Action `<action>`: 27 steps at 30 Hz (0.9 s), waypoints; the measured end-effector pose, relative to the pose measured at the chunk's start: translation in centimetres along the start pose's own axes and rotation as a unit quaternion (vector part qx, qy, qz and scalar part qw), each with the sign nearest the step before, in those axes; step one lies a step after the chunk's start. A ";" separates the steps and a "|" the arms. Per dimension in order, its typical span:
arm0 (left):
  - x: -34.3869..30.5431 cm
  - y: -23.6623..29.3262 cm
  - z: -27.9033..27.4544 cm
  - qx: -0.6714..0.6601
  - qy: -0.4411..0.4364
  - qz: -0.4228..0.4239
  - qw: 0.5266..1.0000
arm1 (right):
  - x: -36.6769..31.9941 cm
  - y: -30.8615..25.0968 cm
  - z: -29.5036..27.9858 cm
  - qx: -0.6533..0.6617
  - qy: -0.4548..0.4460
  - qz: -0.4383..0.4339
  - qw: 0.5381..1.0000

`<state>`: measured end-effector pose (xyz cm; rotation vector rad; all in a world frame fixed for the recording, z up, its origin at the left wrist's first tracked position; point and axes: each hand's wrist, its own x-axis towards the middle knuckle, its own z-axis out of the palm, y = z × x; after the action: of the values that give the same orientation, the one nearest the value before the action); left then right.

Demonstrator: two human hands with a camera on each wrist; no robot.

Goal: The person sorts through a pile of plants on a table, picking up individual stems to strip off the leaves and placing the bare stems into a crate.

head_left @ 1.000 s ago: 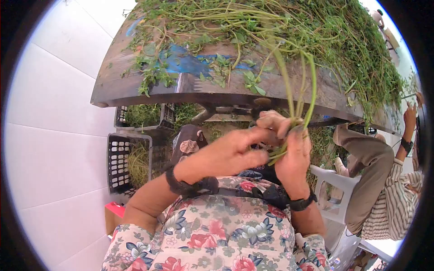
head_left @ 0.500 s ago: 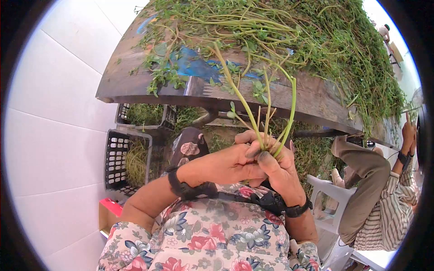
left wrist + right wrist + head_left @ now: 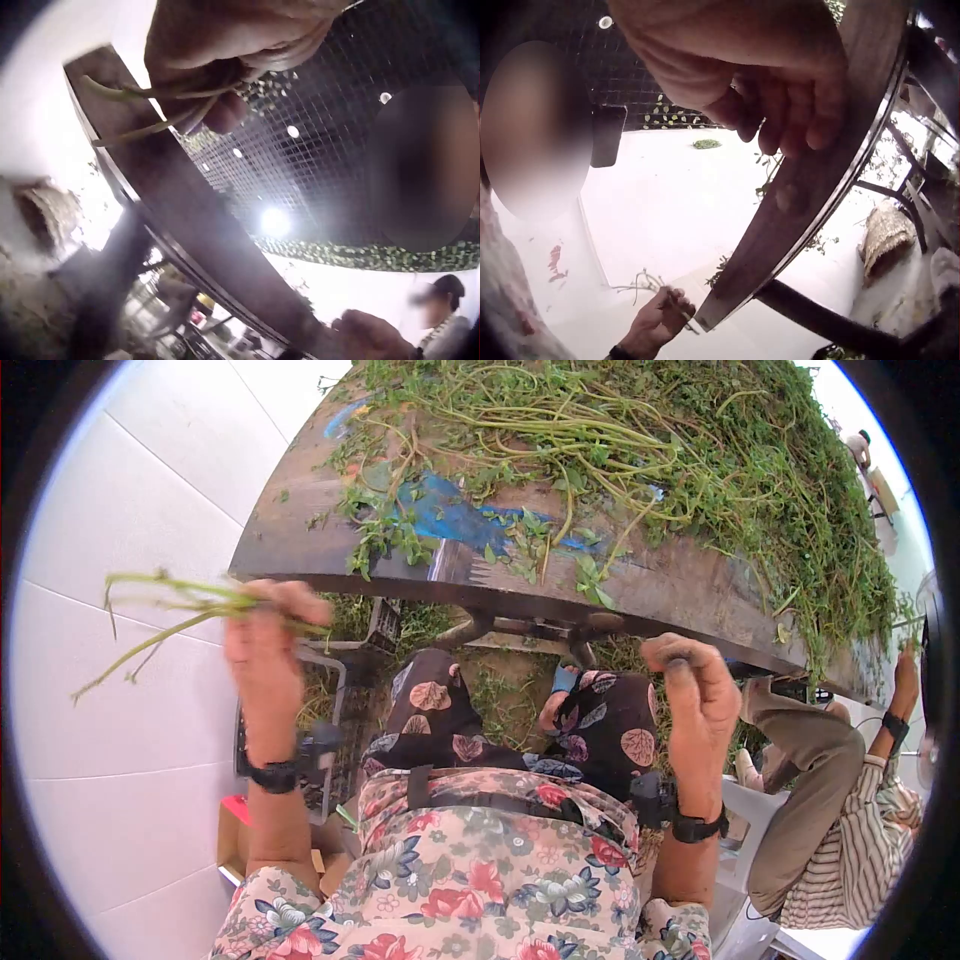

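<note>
My left hand [image 3: 268, 670] is raised at the left, over the dark plastic crate [image 3: 343, 690], and pinches a small bunch of green stems [image 3: 185, 605]. The cut, mostly leafless stems stick out to the left; in the left wrist view two of the stems [image 3: 139, 133] pass below the fingers. Beyond the table's front edge from the heap, my right hand [image 3: 705, 695] hovers with thumb near a bent forefinger. The right wrist view has its fingers [image 3: 799, 112] loosely curled, nothing between them. A heap of leafy green stems [image 3: 620, 450] covers much of the wooden table [image 3: 300, 540].
A second crate [image 3: 384, 622] stands under the table's left part. Someone in a striped shirt [image 3: 840, 860] sits at the right beside a white plastic chair [image 3: 765, 810]. A cardboard box with a red edge [image 3: 233, 830] is at lower left. Plant scraps litter the floor [image 3: 510, 700].
Both hands were together at the middle around the stems. The left hand has swung far left carrying the bunch, while the right hand has let go and moved right.
</note>
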<state>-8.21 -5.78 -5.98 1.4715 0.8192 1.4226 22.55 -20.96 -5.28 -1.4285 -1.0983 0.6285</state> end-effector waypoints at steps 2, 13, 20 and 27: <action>0.7 -0.2 -3.9 0.037 0.146 0.005 0.989 | 0.5 0.1 -0.6 -0.020 0.036 -0.031 0.999; -11.6 -17.3 -26.1 -0.120 0.457 -0.411 0.779 | 4.3 -2.1 -2.1 -0.286 0.073 -0.108 0.949; -1.0 -8.7 -13.4 0.000 0.359 -0.114 0.926 | 8.2 1.2 -2.7 -0.312 0.103 -0.116 0.937; 3.8 -0.3 -1.9 0.212 0.097 0.103 0.967 | 8.2 2.0 -2.3 -0.313 0.163 -0.110 0.929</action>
<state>-9.60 -1.90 -4.90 1.7990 1.1774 1.6357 28.46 -14.54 -5.06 -1.8286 -1.2193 -0.1487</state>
